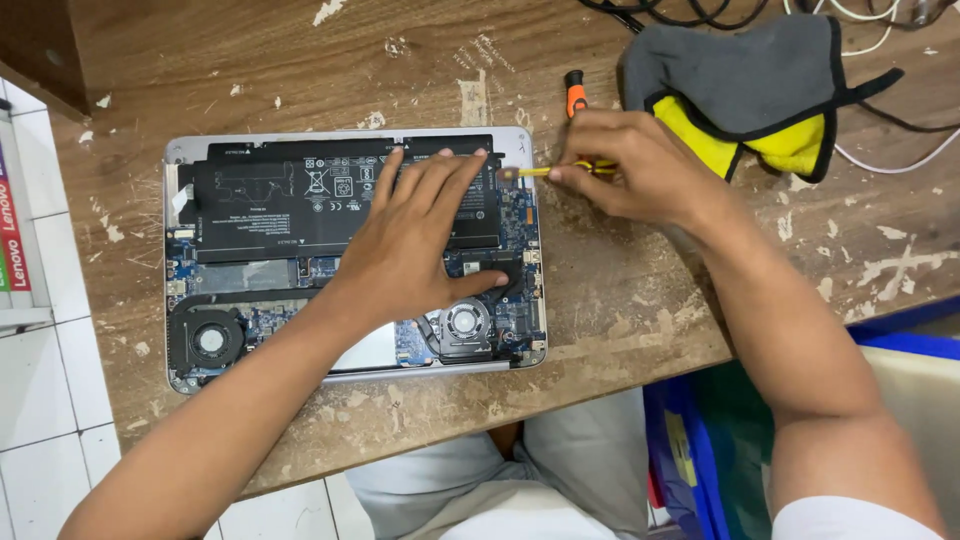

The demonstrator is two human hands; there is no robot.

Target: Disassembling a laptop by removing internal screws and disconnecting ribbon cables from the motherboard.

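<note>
Our left hand (405, 245) lies spread flat on the black battery (300, 195) of the opened laptop (185, 150) while, at three o'clock, our right hand (630, 165) pinches a yellow tool (535, 171) at its corner, seemingly prying; steady leverage comes next.

We see a worn, paint-flecked wooden table (620, 300), a matt black plastic battery (270, 195), the silvery metal laptop shell (175, 150), and a soft grey-and-yellow cloth (750, 90).
</note>
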